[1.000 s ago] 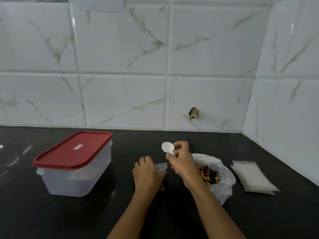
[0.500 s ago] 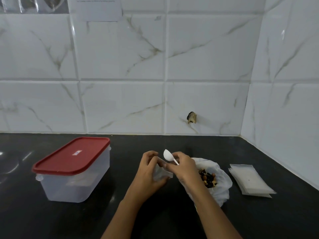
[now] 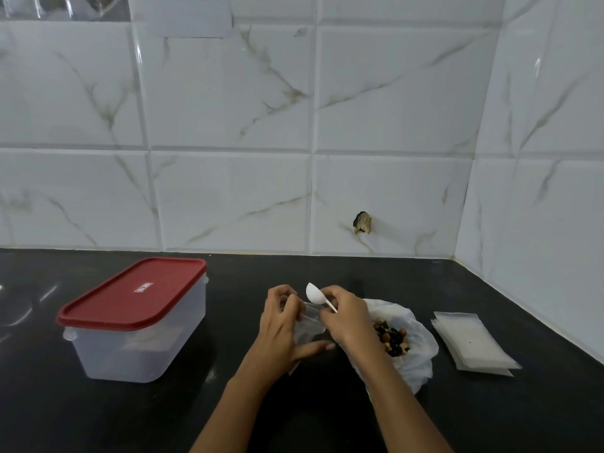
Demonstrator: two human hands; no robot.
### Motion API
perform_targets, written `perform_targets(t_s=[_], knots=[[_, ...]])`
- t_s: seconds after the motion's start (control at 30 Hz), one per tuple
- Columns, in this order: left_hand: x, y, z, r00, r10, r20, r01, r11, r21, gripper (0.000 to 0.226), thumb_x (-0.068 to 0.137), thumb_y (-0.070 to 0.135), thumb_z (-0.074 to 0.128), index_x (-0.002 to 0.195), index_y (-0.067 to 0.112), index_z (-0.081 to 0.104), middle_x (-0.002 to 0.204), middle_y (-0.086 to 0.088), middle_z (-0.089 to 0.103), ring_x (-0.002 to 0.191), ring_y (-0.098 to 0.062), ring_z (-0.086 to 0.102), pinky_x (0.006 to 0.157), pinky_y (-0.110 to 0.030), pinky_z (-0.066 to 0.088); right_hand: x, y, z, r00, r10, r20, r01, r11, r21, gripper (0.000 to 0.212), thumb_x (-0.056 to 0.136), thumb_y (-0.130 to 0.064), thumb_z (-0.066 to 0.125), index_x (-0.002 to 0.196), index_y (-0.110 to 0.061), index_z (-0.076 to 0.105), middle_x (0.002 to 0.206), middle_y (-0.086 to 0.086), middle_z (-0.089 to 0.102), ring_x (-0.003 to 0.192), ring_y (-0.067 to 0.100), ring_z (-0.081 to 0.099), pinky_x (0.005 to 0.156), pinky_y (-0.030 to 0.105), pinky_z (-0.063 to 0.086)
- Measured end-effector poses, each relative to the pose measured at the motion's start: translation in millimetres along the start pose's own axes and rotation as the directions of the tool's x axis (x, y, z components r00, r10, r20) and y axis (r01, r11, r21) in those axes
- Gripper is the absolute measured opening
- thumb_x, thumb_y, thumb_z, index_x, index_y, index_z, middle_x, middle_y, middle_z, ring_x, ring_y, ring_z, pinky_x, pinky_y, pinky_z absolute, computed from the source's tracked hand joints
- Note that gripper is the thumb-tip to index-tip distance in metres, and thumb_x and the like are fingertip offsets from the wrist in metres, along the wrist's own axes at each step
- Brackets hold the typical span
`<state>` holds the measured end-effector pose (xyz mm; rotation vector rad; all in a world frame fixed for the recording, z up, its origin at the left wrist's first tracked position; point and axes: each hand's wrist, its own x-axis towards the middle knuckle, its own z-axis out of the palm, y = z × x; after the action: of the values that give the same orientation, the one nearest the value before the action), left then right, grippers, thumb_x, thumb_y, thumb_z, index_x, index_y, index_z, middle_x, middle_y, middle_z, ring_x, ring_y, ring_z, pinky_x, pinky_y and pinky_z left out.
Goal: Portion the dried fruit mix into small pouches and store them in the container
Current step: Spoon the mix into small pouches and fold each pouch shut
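Pouch [image 3: 309, 325] partly hidden behind left hand [image 3: 281, 328], spoon [image 3: 313, 293] handle inside right hand [image 3: 348, 318] — container [image 3: 140, 353] contents too murky.

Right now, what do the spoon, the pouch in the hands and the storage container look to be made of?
Spoon: probably white plastic; thin, matte, moulded in one piece.
Pouch: clear, thin plastic film; it creases, and the dark counter shows through it.
Container: translucent frosted plastic; shapes inside show dimly.
Its lid: opaque red plastic, smooth, with a slight sheen.

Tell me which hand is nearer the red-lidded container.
Left. The left hand is right of the container, not touching; the right hand is farther right, beside the fruit bag.
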<state>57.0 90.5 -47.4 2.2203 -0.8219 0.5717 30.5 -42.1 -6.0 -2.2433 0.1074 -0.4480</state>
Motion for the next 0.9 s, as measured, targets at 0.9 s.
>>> perform_targets(t_s=[0.9], knots=[[-0.9, 0.7, 9.4, 0.950, -0.309, 0.048, 0.309, 0.899, -0.311, 0.073, 0.077, 0.025, 0.074, 0.128, 0.038, 0.022, 0.123, 0.009, 0.047, 0.113, -0.012, 0.052, 0.095, -0.026, 0.045, -13.8, -1.7, -4.2, 0.982, -0.009, 0.190, -0.035, 0.973, 0.229, 0.050, 0.092, -0.046, 0.048, 0.138, -0.030, 0.035, 0.120, 0.002, 0.063, 0.113, 0.012, 0.055, 0.091, 0.025, 0.044]])
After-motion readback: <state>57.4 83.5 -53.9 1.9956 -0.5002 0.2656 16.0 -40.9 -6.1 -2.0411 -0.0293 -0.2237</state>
